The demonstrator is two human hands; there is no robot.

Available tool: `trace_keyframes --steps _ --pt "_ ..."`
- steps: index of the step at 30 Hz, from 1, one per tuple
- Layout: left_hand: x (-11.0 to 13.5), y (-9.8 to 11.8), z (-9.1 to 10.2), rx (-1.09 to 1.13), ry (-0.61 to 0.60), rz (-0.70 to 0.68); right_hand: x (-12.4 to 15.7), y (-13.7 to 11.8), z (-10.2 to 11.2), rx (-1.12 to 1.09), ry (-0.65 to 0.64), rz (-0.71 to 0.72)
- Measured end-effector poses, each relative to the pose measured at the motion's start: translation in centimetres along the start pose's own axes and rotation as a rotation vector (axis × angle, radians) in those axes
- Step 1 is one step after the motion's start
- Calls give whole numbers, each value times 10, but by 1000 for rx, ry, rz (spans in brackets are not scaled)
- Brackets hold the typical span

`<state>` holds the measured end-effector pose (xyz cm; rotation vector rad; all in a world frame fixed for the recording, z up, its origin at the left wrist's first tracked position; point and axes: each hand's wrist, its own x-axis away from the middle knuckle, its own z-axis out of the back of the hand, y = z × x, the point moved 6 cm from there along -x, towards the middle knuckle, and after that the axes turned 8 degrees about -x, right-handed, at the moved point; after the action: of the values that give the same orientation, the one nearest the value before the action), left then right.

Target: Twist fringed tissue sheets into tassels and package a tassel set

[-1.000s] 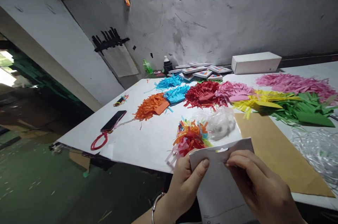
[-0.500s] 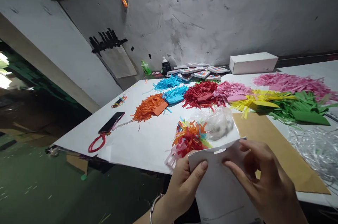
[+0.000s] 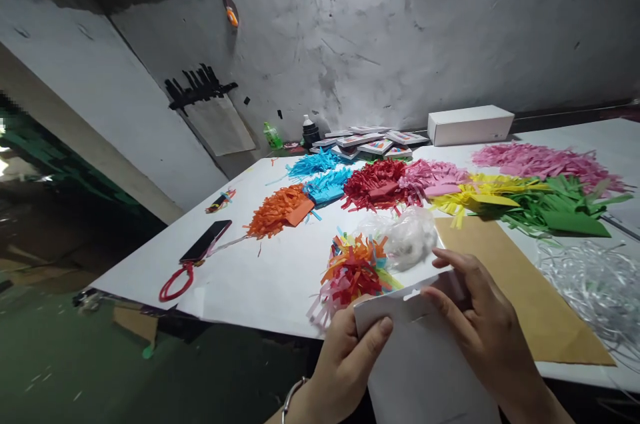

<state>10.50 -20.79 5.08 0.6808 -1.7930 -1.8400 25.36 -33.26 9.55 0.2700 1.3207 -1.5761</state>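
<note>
A flat white cardboard box (image 3: 425,351) hangs upright at the table's front edge, its top end towards the table. My left hand (image 3: 353,351) grips its upper left corner, thumb on the front face and fingers behind. At the top right my right hand (image 3: 480,317) has its thumb against the notched edge and its fingers curled over the flap. Just beyond the box lies a multicoloured tassel bundle (image 3: 355,271) of cut paper strips. Beside it rests a crumpled clear plastic bag (image 3: 407,237). What the box holds is hidden.
Tassel piles in orange (image 3: 277,211), blue (image 3: 327,185), red (image 3: 375,184), yellow and green (image 3: 565,207) cross the table. To the right lie brown cardboard (image 3: 500,277) and tangled clear cord (image 3: 590,291). A phone (image 3: 206,242) is at left; a white box (image 3: 470,125) stands behind.
My right hand has shifted slightly left along the box's top, its fingers now reaching over the flap. My left hand keeps its hold. The view has tilted a little.
</note>
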Motion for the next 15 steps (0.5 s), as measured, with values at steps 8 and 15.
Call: trace_keyframes --steps 8,15 --pt "-5 -10 7 204 118 69 30 20 -15 -14 -61 -205" --pt "-6 50 137 407 901 -244 44 43 20 -336 29 -166"
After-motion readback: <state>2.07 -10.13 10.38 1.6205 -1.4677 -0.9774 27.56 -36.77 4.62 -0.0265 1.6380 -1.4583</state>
